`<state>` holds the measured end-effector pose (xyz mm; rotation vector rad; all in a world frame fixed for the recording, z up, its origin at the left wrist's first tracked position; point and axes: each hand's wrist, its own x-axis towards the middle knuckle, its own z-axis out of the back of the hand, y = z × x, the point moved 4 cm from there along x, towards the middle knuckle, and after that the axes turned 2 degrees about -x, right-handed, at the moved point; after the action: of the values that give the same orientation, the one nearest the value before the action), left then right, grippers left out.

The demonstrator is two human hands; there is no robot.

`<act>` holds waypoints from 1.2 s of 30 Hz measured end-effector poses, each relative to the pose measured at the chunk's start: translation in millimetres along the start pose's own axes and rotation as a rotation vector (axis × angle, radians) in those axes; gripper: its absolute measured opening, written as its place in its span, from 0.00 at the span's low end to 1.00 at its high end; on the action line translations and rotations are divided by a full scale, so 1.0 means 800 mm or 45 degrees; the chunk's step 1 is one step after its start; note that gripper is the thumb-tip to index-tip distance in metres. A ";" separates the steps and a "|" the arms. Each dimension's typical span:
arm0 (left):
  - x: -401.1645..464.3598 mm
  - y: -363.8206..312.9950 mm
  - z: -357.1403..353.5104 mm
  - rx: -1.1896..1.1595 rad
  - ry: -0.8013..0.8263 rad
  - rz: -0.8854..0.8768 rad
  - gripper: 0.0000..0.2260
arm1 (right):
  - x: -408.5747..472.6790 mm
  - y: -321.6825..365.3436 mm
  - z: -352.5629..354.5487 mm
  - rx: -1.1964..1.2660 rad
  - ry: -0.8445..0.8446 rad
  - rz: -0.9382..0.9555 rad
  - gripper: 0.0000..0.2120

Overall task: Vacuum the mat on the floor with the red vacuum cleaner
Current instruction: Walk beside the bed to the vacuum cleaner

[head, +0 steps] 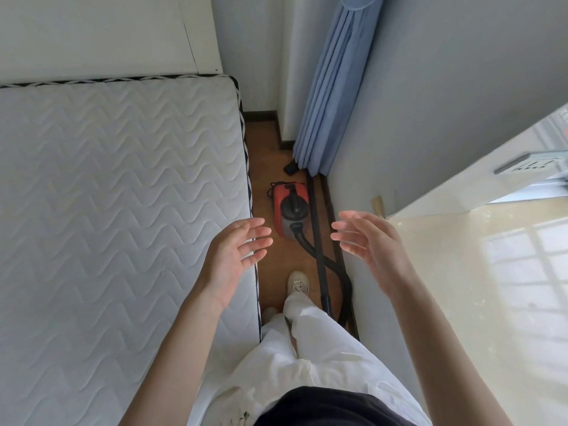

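Narrow floor strip [285, 259] w/ red vacuum [290, 207]; 2 hands raised, fingers spread, empty.

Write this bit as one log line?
left hand: open | right hand: open | red vacuum cleaner: untouched on floor, by mattress

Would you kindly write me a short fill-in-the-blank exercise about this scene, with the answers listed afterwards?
1. The vacuum stands on the floor and its body is mostly ____ in colour.
2. Both the left hand and the right hand are open and hold ____.
3. The black hose runs out of the end of the vacuum nearer the ____.
4. The folded curtain beyond the vacuum is ____ in colour.

Missing words: red; nothing; person; blue
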<state>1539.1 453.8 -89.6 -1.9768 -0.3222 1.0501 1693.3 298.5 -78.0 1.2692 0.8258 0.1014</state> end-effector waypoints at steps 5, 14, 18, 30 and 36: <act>0.026 -0.017 -0.007 -0.005 -0.020 -0.029 0.12 | 0.037 0.019 -0.001 -0.001 0.049 0.017 0.12; 0.086 -0.045 -0.028 -0.014 -0.113 -0.078 0.12 | 0.114 0.058 0.009 -0.055 0.169 0.018 0.13; 0.114 -0.053 -0.040 -0.043 -0.140 -0.084 0.11 | 0.145 0.070 0.021 -0.057 0.195 0.004 0.12; 0.189 -0.042 -0.066 -0.068 -0.085 -0.064 0.08 | 0.234 0.066 0.027 -0.065 0.263 -0.018 0.12; 0.234 -0.035 -0.068 0.008 -0.093 0.019 0.11 | 0.271 0.048 0.027 -0.008 0.205 -0.044 0.12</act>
<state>1700.7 545.2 -155.8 -1.9406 -0.3439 1.1337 1875.4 402.0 -150.1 1.2521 0.9847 0.1800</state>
